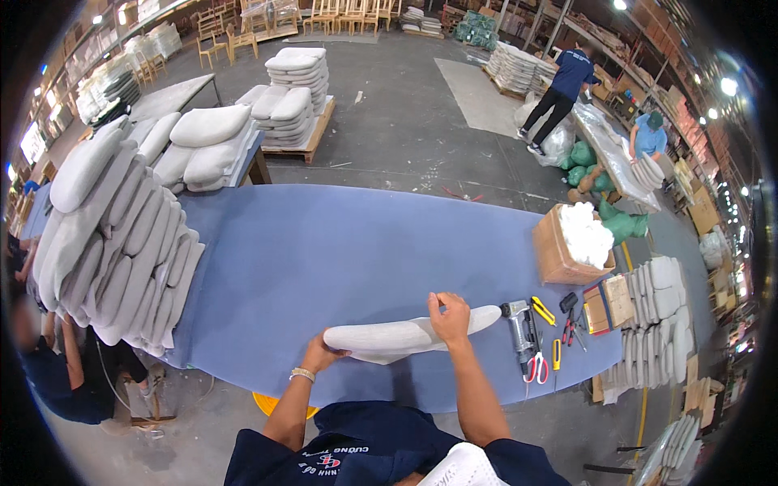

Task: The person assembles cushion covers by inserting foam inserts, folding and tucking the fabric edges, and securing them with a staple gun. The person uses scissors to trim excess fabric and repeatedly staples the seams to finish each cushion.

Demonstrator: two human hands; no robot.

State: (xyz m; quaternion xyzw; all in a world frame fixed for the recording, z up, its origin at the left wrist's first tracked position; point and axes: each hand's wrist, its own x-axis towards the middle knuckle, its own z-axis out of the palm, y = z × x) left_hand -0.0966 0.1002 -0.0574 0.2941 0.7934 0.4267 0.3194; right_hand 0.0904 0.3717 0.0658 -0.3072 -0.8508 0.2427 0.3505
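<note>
A light grey padded seat cushion (385, 336) stands tilted on its edge at the near side of the blue-covered table (324, 243). Its left end is in the grip of my left hand (321, 353), whose fingers go partly out of sight behind the pad. My right hand (450, 319) is over the cushion's right part, fingers curled in at the far upper edge; whether they pinch fabric or something small is hidden. Just past the cushion's right end lies a metal staple gun (519, 328), with red-handled scissors (536, 368) beside it.
Right of the staple gun lie a yellow cutter knife (543, 311), a yellow-handled tool (557, 354) and red-handled pliers (568, 330). A cardboard box (559, 255) of white stuffing stands behind. Tall cushion stacks (121, 235) rise at left, where a person sits; two people are far right.
</note>
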